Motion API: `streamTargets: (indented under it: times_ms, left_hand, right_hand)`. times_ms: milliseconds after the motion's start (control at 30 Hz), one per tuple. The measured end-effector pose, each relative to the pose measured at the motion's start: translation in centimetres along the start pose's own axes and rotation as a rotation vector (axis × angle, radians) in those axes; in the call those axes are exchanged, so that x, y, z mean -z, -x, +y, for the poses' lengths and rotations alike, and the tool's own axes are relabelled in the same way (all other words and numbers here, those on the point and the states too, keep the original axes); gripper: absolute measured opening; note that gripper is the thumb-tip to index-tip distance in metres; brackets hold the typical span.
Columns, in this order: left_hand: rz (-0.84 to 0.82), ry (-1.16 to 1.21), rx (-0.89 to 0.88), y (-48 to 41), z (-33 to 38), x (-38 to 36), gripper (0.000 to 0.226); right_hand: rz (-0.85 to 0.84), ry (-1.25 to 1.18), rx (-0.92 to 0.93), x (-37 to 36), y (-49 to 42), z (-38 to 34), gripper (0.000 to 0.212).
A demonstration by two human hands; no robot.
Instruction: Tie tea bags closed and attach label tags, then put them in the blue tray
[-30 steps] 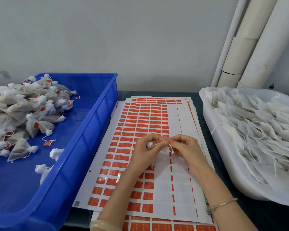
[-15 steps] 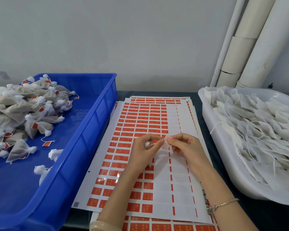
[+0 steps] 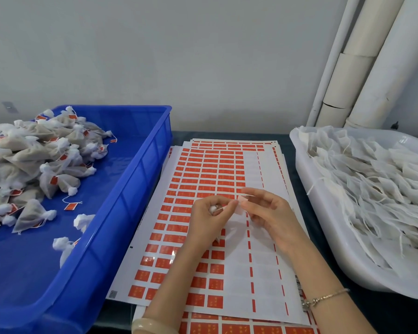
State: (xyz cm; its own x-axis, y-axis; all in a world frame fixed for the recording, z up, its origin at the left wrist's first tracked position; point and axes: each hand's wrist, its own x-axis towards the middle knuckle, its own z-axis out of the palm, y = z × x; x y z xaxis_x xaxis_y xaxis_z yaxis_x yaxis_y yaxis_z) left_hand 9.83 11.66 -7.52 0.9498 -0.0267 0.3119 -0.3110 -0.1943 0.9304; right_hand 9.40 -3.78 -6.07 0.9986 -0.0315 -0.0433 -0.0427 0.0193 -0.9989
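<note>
Head: left hand [image 3: 206, 221] pinches gauzy bag [image 3: 212, 209], right hand [image 3: 272, 214] rectangular label [image 3: 242, 205]

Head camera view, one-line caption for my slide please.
Left hand grips a tea bag while right hand pinches a label tag over sticker sheets between blue tray and white tub.

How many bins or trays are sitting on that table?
2. A blue tray on the left holds tied, tagged tea bags; a white tub on the right is full of untied bags. Others could sit outside the picture.
</note>
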Motion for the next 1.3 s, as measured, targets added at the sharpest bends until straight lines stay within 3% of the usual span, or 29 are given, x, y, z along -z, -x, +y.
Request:
streamTargets:
  times_ms: [133, 300, 567, 1033, 1200, 1300]
  left_hand:
    - [0.04, 0.005, 0.003, -0.1, -0.1, 0.0, 0.01]
    - [0.078, -0.007, -0.002, -0.3, -0.3, 0.1, 0.008]
    - [0.095, -0.057, -0.019, -0.3, -0.3, 0.1, 0.012]
    - [0.053, -0.062, -0.017, -0.3, -0.3, -0.1, 0.015]
    - [0.042, -0.033, 0.006, -0.3, -0.3, -0.1, 0.013]
    - [0.039, -0.025, -0.002, -0.3, -0.4, -0.1, 0.014]
  right_hand:
    - [-0.025, 0.002, 0.035, 0.0, 0.1, -0.4, 0.05]
    - [0.071, 0.204, 0.119, -0.3, 0.2, -0.1, 0.03]
    - [0.138, 0.264, 0.207, -0.1, -0.1, 0.7, 0.018]
    - [0.182, 0.328, 0.314, -0.4, -0.1, 1.0, 0.019]
    - [0.219, 0.342, 0.331, -0.4, -0.1, 1.1, 0.01]
    - [0.16, 0.193, 0.288, -0.5, 0.0, 0.5, 0.028]
